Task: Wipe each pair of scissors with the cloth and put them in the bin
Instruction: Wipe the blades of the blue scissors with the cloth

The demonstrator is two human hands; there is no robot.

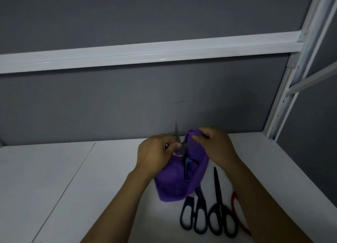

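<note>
Above the white table [109,170], the left hand [155,153] grips the blue-handled steel scissors [189,160], one blade pointing up; the right hand [217,146] pinches the purple cloth [171,184] just beside it.

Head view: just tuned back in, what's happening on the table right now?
A person is mid-wipe. The left hand grips a blue-handled pair of scissors near the pivot, one blade pointing up, while the right hand pinches the purple cloth bunched around them. On the white table lie navy-handled scissors, black-handled scissors and a red handle partly hidden by the right forearm. No bin is in view.
</note>
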